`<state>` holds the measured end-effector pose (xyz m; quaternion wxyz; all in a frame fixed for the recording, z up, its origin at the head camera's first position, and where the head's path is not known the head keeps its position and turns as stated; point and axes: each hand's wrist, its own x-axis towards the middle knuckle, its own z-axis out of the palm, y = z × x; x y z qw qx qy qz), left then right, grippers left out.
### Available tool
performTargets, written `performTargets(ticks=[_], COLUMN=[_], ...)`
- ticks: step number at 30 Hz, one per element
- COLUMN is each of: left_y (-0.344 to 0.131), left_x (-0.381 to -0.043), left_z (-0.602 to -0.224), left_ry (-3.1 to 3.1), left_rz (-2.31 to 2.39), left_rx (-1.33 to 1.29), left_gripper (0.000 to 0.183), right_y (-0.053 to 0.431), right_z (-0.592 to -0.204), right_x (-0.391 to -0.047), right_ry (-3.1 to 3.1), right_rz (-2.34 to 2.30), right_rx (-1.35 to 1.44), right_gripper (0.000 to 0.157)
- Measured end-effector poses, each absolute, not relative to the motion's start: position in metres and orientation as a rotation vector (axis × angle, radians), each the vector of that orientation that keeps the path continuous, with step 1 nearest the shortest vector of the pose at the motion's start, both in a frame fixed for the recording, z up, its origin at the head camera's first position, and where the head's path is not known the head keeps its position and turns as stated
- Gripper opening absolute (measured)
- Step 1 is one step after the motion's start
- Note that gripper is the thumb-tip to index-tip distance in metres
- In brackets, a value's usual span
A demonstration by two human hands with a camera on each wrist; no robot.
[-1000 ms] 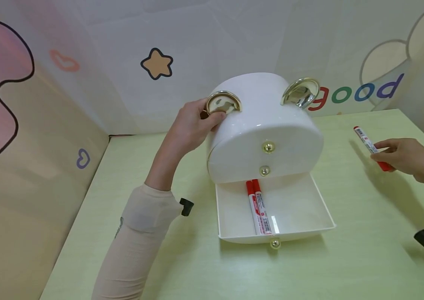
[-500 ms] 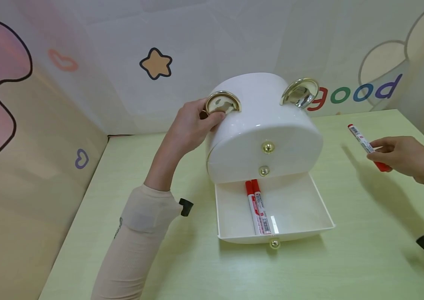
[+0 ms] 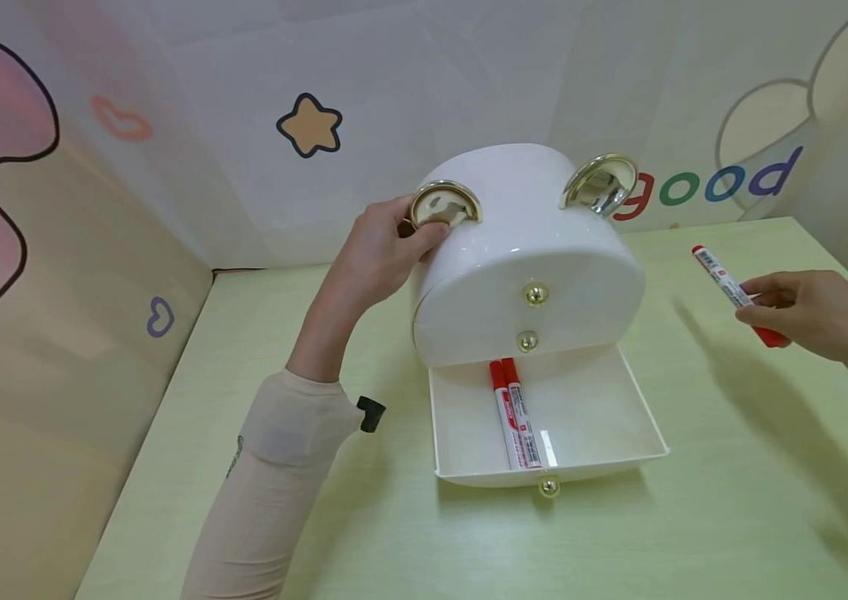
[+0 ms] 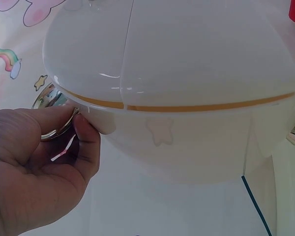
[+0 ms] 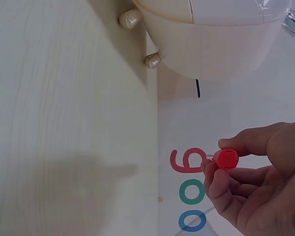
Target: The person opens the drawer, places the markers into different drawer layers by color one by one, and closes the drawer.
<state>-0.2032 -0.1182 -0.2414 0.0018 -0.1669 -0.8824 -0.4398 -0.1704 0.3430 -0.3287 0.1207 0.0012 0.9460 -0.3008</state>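
A white storage box (image 3: 521,217) with gold ear-shaped trims and round gold knobs stands on the table. Its bottom drawer (image 3: 596,408) is pulled out, and two red-capped markers (image 3: 511,417) lie side by side in it, toward the left. My left hand (image 3: 382,254) grips the box's left gold ear (image 3: 445,202); in the left wrist view, thumb and fingers pinch this ear (image 4: 51,98). Over the table to the right of the box, my right hand (image 3: 806,317) holds another marker (image 3: 724,279) between thumb and fingers, tilted. The right wrist view shows its red end (image 5: 227,159).
The light green table (image 3: 544,550) reaches to a back wall sheet (image 3: 424,83) with a printed star and the word "good". Another printed panel (image 3: 72,375) stands at the left. Black wrist camera parts (image 3: 371,414) stick out from the sleeve.
The right hand has shifted slightly left with the marker over the last second, then almost stopped. The left hand, the box and the markers in the drawer stay where they were.
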Motion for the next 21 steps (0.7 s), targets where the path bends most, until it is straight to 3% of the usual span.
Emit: performTargets(ticks=[21], left_y=[-0.118], left_x=[-0.202], left_z=[-0.242], left_ry=[-2.767], left_rz=[-1.389], left_rx=[-0.526], left_gripper=[0.015], right_y=[0.314], right_z=[-0.316], right_x=[-0.116], right_ry=[2.943], right_rz=[-0.866], right_rx=[-0.122], right_gripper=[0.040])
